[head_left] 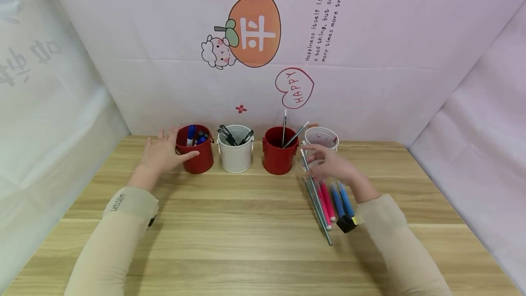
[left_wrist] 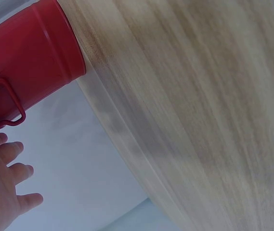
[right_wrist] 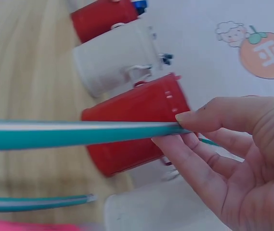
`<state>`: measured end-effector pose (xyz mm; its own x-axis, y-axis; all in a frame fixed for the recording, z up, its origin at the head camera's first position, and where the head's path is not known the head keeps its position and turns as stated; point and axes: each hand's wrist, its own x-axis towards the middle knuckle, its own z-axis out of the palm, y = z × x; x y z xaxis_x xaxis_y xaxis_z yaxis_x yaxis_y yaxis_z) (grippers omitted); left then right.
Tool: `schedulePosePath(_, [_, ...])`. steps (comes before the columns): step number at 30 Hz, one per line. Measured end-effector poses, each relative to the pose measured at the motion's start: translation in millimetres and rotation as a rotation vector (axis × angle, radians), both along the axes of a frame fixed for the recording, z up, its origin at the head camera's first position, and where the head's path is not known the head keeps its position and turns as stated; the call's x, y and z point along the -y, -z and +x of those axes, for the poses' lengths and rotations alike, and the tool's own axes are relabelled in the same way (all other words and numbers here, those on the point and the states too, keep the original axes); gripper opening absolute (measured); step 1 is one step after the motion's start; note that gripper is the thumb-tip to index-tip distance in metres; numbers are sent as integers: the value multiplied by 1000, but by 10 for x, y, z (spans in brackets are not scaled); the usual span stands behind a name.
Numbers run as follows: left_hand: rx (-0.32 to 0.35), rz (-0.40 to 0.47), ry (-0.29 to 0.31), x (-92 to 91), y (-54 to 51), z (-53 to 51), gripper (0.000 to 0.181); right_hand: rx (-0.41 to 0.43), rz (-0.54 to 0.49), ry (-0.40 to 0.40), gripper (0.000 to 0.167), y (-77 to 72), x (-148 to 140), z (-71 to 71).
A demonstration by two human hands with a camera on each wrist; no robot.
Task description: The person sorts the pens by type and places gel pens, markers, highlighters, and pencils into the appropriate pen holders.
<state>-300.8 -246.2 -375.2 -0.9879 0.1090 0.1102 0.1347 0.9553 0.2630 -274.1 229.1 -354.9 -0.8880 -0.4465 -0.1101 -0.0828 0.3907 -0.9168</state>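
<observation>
Four small, tapering pails with loop handles stood in a row along the back of the pale wood-grain table [head_left: 230, 232]. The glossy red pail at the left end [head_left: 199, 161] held a white marker with a blue cap [head_left: 191, 136] among other blue and dark pens. Next to it, a matt white pail [head_left: 236, 161] held several slim black pens [head_left: 228, 135]. In the second red pail [head_left: 277, 161], a dark pencil with a white tip [head_left: 284, 127] stood nearly upright and a grey-green pencil [head_left: 296, 135] leaned toward the right. The white pail at the right end [right_wrist: 141, 211] showed a pale inner wall.

The left hand [head_left: 162, 152] was at the side of the first red pail, its fingers spread and uncurled, the thumb lying across the pail's front. The right hand [head_left: 332, 166] pinched a long, straight teal-and-silver striped pencil [right_wrist: 79, 137] near one end between thumb and fingers, in front of the right-end white pail; the pencil's other end slanted toward the person.

A second teal striped pencil [right_wrist: 35, 204] lay just beside it on the table, with smooth, thick pink markers [head_left: 328, 202] and blue markers [head_left: 346, 200] to the right.
</observation>
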Motion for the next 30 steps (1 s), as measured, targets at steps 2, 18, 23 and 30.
schedulePosePath(2, [1, 2, 0, 0, -2, -1, 115, -11, -35, 21, 74, -80, -12, -9])
schedulePosePath(18, [1, -11, -3, -7, -6, 3, 116, -76, -431, 241, 71, -389, 161, -114])
schedulePosePath(23, [-2, -9, -6, -1, 0, 4, 117, -130, -623, 415, 77, -391, 305, -156])
schedulePosePath(30, [-15, -12, -4, 6, 8, 4, 117, -290, -877, 635, 77, -390, 460, -210])
